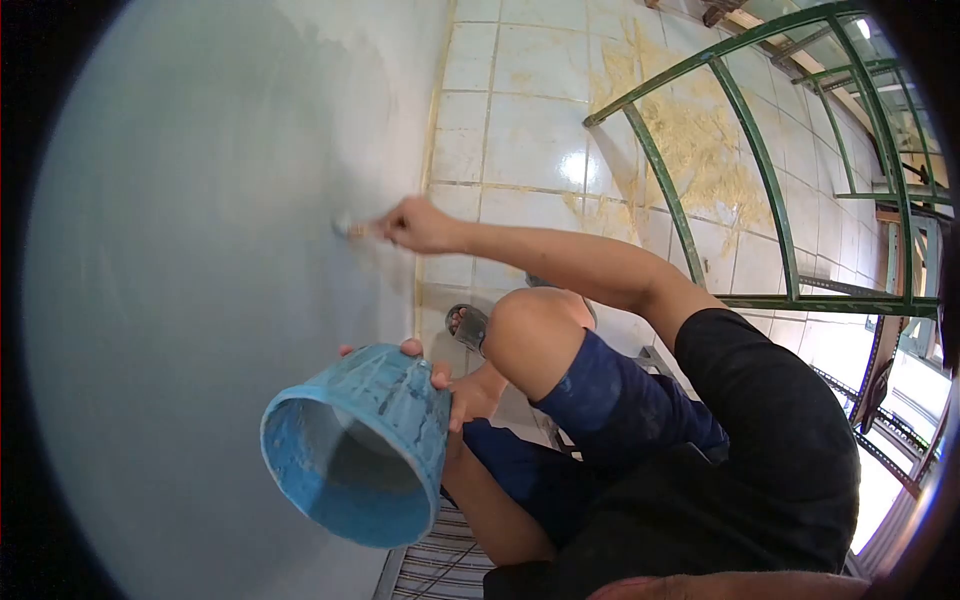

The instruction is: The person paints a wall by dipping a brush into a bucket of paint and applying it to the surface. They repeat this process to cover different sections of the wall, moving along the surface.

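My right hand (412,226) is closed around the handle of a small brush (352,229), whose blurred tip is at the grey-green wall (200,220). Damp-looking, darker patches show on the wall around and above the brush. Below, my left hand (460,395) grips a blue bucket (385,390), with fingertips showing on its side and near its base. The bucket is tilted with its mouth toward the camera. Grey material lies inside, and smears mark its walls.
White floor tiles (530,130) carry dried yellowish stains. A green metal frame (770,180) stands at the upper right. My bent knees and a sandalled foot (467,325) are near the wall's lower edge. A slatted metal surface (440,560) shows beneath me.
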{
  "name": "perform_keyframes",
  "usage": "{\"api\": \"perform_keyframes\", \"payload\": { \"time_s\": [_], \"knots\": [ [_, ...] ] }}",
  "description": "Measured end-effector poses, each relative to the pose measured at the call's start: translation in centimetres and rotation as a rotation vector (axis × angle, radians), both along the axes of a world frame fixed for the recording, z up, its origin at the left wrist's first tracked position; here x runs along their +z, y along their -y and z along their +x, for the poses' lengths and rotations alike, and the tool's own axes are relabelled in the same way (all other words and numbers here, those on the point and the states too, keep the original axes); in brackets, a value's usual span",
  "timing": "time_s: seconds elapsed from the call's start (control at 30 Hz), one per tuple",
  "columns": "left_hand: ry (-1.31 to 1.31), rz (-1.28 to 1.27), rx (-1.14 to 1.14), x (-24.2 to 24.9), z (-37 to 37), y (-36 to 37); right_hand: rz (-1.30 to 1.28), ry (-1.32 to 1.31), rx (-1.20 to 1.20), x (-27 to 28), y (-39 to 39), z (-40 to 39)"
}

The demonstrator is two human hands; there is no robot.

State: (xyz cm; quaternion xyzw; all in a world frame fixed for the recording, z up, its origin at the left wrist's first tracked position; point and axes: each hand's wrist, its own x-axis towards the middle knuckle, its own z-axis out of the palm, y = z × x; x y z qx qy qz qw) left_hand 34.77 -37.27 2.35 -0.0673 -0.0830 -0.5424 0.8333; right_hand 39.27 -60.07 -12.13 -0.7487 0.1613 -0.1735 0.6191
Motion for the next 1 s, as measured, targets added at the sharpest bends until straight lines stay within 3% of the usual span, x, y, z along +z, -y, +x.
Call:
{"api": "perform_keyframes", "payload": {
  "time_s": [0.1, 0.17, 0.23, 0.47, 0.57, 0.67, 0.73, 0.8, 0.87, 0.93, 1.0],
  "knots": [
    [-0.010, -0.018, 0.011, 0.8, -0.3, -0.1, 0.135, -0.101, 0.443, -0.3, -2.5, -1.8],
    [0.000, 0.002, 0.025, 1.2, -0.5, -0.3, 0.100, -0.057, 0.433, -1.5, -2.6, -1.2],
    [0.002, 0.037, 0.045, 1.2, -0.5, -0.8, 0.122, -0.056, 0.323, -2.9, 0.5, 1.0],
    [-0.002, -0.008, 0.039, 0.3, 0.2, -1.3, 0.062, -0.226, 0.099, 0.2, 9.3, 2.5],
    [0.005, -0.014, 0.039, 0.0, 0.4, -1.8, 0.055, -0.253, -0.246, -4.5, 13.7, 4.2],
    [-0.006, -0.040, 0.019, -0.4, 0.8, -1.8, 0.306, -0.158, -0.676, -4.0, 16.6, 5.1],
    [-0.022, -0.060, 0.000, -0.7, 1.3, -1.4, 0.347, -0.136, -0.735, -2.7, 18.7, 6.6],
    [-0.021, -0.249, -0.196, -0.9, 2.0, -0.4, 0.385, -0.116, -0.790, -1.4, 18.7, 7.7],
    [-0.019, -0.130, -0.078, -0.1, 1.3, -1.4, 0.337, -0.055, -0.706, -0.3, 18.2, 9.2],
    [-0.013, -0.027, 0.036, 0.1, 1.4, -1.4, 0.169, -0.061, -0.672, -0.2, 14.8, 9.7],
    [-0.009, -0.136, -0.115, -0.3, 1.9, -0.9, 0.074, 0.019, -0.626, 0.1, 9.7, 7.5]
  ]
}}
